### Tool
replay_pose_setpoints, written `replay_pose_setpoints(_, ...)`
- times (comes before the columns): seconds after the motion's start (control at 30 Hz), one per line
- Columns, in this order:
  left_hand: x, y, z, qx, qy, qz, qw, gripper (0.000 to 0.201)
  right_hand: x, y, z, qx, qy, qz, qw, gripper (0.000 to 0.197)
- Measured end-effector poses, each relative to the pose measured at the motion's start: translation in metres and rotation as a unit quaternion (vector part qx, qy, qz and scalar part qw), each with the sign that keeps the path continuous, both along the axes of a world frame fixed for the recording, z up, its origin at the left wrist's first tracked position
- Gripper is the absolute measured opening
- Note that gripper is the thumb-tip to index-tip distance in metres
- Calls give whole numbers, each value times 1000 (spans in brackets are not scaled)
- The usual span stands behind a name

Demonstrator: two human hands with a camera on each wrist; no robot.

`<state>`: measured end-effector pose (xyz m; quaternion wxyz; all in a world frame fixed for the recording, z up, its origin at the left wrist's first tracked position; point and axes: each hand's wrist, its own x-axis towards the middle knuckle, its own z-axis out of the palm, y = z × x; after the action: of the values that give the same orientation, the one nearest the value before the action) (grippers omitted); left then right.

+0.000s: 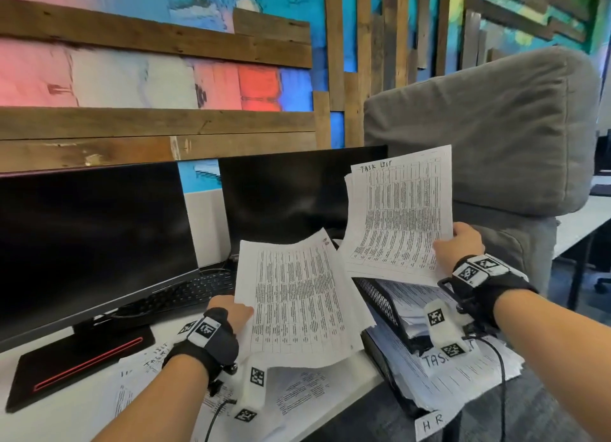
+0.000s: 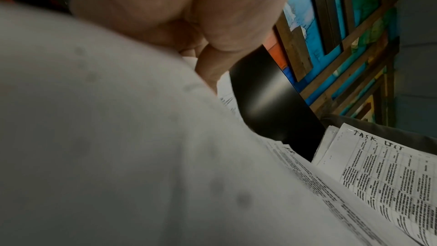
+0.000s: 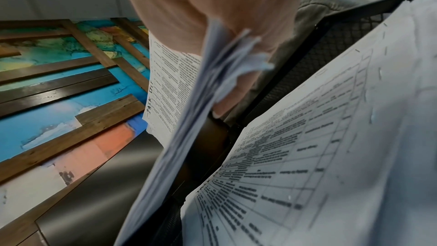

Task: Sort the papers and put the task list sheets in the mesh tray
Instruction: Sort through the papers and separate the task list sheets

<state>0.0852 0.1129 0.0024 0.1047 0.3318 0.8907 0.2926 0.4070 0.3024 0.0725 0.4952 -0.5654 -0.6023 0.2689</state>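
My right hand (image 1: 458, 243) pinches the lower right corner of a sheaf of printed sheets (image 1: 398, 216) headed "TASK LIST" and holds it upright above the black mesh tray (image 1: 377, 297). In the right wrist view the thumb and fingers clamp the sheaf's edge (image 3: 227, 59). My left hand (image 1: 236, 311) grips the left edge of another stack of printed table sheets (image 1: 297, 302), tilted over the desk; that stack (image 2: 118, 156) fills the left wrist view. The tray holds papers (image 1: 410, 304).
Two dark monitors (image 1: 89, 236) and a keyboard (image 1: 195, 291) stand behind the papers. Loose sheets (image 1: 297, 395) lie on the white desk near its front edge. A lower tray (image 1: 439, 375) holds more papers, with an "HR" label (image 1: 433, 426). A grey cushion (image 1: 479, 137) rises at right.
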Motion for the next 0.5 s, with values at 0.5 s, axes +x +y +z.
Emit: replay_pose_setpoints(0.5,-20,-31,-9,-37,-19,9,999,37,-18,-7,-1,17,0,-23,1000,18)
